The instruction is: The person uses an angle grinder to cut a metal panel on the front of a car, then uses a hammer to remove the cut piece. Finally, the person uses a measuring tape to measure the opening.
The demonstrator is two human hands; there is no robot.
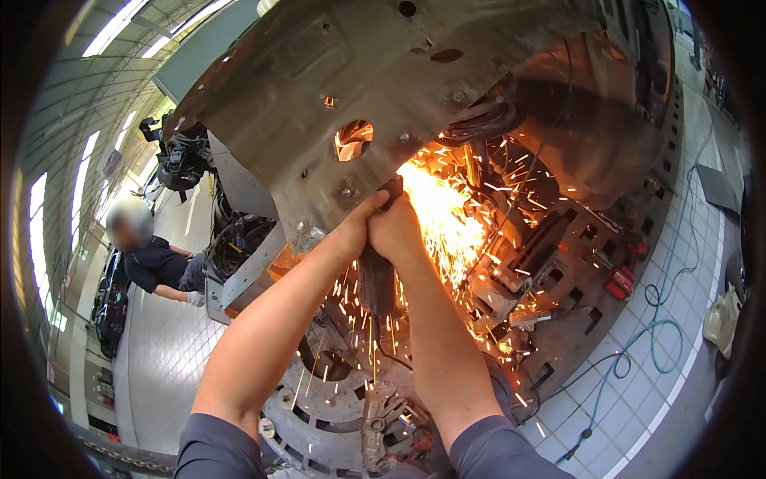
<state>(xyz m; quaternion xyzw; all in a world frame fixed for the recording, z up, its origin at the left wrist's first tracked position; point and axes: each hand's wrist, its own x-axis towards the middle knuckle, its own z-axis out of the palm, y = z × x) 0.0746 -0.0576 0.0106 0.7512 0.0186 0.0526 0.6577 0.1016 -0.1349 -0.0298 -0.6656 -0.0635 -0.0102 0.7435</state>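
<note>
Both my hands are closed around a dark, long-bodied angle grinder (377, 279) under a bare metal car body panel (311, 88). My left hand (355, 230) wraps it from the left, its thumb near the top. Pressed against it, my right hand (396, 227) grips from the right. A bright stream of sparks (443, 215) bursts out beside my right hand and sprays down and right. The glare and my hands hide the grinder's disc and its contact point. A cable trails from the tool's lower end.
Below right are a brake disc (546, 239) and a red cordless tool (621, 282) on a slotted metal bench (578, 319). A blue hose (614, 367) loops over the tiled floor. At left, another person (152, 259) with a gloved hand is beside the vehicle's exposed parts.
</note>
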